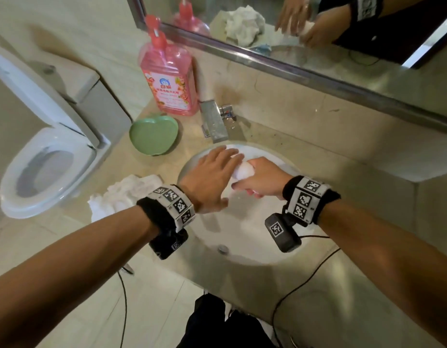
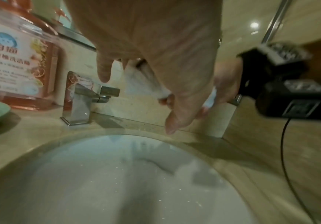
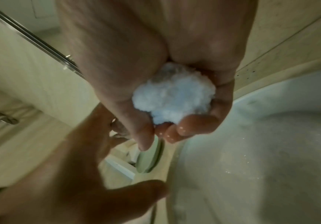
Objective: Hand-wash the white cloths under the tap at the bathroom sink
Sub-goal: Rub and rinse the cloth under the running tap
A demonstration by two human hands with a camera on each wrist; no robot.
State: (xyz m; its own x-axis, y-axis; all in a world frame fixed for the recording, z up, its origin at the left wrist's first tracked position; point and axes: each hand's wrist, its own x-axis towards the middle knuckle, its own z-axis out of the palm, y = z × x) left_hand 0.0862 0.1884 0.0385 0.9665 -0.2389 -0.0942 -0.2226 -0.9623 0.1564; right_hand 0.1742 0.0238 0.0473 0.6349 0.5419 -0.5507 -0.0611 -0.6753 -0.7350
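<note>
Over the white sink basin (image 1: 245, 229) my right hand (image 1: 255, 180) grips a wet white cloth (image 1: 242, 170) squeezed into a ball. The right wrist view shows the cloth (image 3: 173, 98) bulging out of the curled fingers (image 3: 194, 122). My left hand (image 1: 217, 172) hovers just left of it, fingers straight and spread, their tips over the cloth ball. In the left wrist view the cloth (image 2: 142, 81) shows beyond the left hand (image 2: 146, 60). The chrome tap (image 1: 213, 121) stands behind the hands; I see no stream from it. More white cloths (image 1: 122, 194) lie heaped on the counter left of the basin.
A pink pump bottle of soap (image 1: 167, 79) and a green apple-shaped dish (image 1: 153, 135) stand left of the tap. A toilet (image 1: 46, 169) with its lid up is beside the counter. A mirror (image 1: 318, 33) runs along the back wall. Camera cables hang over the counter's front edge.
</note>
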